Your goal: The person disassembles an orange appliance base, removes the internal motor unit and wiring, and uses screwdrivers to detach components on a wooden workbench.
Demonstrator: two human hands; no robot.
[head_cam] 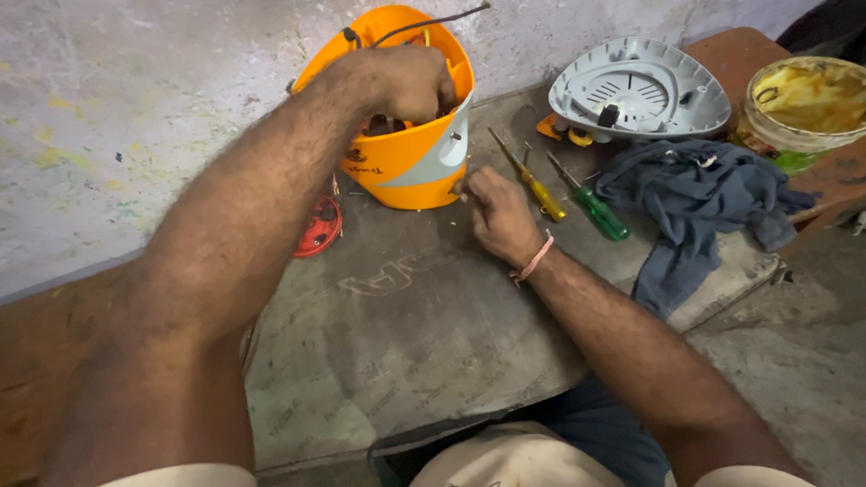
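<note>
Screwdrivers (568, 188), grey cloth (695, 203) (rumpled), grey cover (640, 90) beside orange housing (410, 144).

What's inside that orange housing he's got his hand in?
The left hand reaches into the orange housing. Dark parts and a black wire coming out the top show; the hand covers the rest.

Small dark printed label (363, 161) on orange housing (406, 167) front, lower left; no pkgs/screens.
</note>
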